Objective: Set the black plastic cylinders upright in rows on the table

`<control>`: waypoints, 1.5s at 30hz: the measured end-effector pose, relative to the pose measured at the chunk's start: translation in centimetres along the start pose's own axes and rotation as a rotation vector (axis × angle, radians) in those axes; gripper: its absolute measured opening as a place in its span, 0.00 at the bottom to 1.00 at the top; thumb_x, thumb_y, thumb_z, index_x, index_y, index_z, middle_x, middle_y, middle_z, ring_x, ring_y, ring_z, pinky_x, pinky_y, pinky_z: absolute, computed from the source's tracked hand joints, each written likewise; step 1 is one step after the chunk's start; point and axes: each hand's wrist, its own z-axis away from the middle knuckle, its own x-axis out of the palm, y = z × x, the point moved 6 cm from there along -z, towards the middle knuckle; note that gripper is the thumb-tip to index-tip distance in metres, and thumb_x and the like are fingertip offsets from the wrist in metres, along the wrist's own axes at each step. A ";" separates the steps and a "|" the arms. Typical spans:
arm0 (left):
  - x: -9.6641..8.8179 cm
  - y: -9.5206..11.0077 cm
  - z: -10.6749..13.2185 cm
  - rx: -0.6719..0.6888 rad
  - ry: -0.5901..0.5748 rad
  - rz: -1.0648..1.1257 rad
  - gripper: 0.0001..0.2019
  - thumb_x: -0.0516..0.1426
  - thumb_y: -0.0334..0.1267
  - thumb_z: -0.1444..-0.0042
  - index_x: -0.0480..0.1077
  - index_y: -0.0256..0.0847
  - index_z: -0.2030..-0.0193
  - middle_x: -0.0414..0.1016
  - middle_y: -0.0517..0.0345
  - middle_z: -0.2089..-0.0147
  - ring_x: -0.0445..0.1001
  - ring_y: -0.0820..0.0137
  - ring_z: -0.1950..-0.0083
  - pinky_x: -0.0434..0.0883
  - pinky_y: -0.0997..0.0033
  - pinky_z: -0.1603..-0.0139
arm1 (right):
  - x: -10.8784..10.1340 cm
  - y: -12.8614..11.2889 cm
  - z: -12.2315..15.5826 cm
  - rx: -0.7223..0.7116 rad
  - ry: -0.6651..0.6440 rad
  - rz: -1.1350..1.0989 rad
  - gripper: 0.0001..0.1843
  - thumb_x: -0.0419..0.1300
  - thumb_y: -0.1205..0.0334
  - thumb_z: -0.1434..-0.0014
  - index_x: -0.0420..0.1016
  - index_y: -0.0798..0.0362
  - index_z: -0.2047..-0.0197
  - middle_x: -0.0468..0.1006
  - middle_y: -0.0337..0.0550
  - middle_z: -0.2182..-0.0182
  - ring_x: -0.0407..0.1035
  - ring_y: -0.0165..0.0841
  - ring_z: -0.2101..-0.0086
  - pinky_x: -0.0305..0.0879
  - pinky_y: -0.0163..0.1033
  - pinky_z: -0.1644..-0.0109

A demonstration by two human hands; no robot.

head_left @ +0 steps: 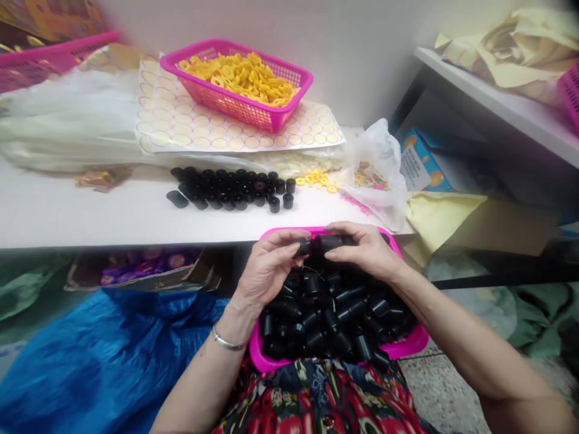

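My left hand [272, 265] pinches a small black cylinder [304, 246] between thumb and fingers. Close beside it, my right hand [364, 250] grips another black cylinder [329, 242], lying sideways. Both hands are over a pink basket [414, 349] on my lap, heaped with loose black cylinders [335, 307]. On the white table ahead, several short black cylinders [237, 188] stand packed in rows. A few yellow rings [316, 178] lie at the right end of those rows.
Behind, a pink basket of yellow plastic pieces [248, 78] stands on sticker sheets [190, 135]. A clear plastic bag [384, 181] with small coloured bits sits at the table's right. Below are a blue bag [104, 361] and a cardboard box of purple packets [145, 265].
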 end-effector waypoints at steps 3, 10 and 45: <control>0.5 0.0 0.1 0.017 -0.081 0.018 0.11 0.66 0.31 0.58 0.76 0.34 0.64 0.77 0.47 0.55 0.73 0.73 0.67 0.69 0.78 0.71 | 0.3 -1.2 0.5 -0.059 0.024 0.292 0.12 0.67 0.65 0.55 0.78 0.54 0.64 0.75 0.35 0.73 0.66 0.29 0.71 0.61 0.34 0.66; 1.0 -1.7 -0.3 -0.017 -0.141 0.078 0.10 0.65 0.32 0.54 0.76 0.36 0.62 0.75 0.50 0.53 0.73 0.73 0.66 0.71 0.77 0.68 | 0.4 -2.7 1.0 -0.204 0.167 0.132 0.14 0.69 0.66 0.56 0.77 0.53 0.63 0.75 0.37 0.70 0.68 0.30 0.68 0.64 0.36 0.62; -0.4 -0.1 -1.5 0.193 0.077 -0.386 0.13 0.67 0.38 0.57 0.80 0.40 0.62 0.79 0.56 0.68 0.72 0.74 0.71 0.68 0.76 0.70 | 0.8 -3.0 1.8 -0.194 -0.054 0.285 0.24 0.66 0.68 0.53 0.78 0.45 0.51 0.81 0.35 0.63 0.73 0.35 0.64 0.69 0.40 0.58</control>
